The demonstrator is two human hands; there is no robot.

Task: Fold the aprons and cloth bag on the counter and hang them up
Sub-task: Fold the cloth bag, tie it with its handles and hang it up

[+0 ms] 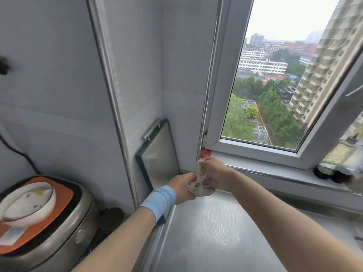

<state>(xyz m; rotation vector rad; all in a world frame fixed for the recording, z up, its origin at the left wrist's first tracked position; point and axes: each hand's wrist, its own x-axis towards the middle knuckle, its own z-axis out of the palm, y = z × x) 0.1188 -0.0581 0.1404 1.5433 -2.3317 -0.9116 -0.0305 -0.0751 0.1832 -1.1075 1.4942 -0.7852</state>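
White cloth, bunched small and trailing thin strips, is held between both hands just above the far left corner of the bench, below the lower left corner of the window. Whether it is an apron or the bag cannot be told. The left hand is curled round the lower part of the bundle, with its fingers closed on it from the left. A pale blue wristband is worn on that wrist. The right hand is set just above and to the right, clenched on a strip drawn up from the bundle. The two hands are almost touching.

The bench is of grey metal, with a dotted pattern pressed into its middle. A framed metal panel with a bar handle is leaned upright against the tiled wall in the corner behind the hands. Trees and buildings are seen through the window, and a small red label is stuck at the foot of its frame. At lower left a steel cooker is seen, with a white bowl resting on its orange top. A black cord is run along the wall behind it.
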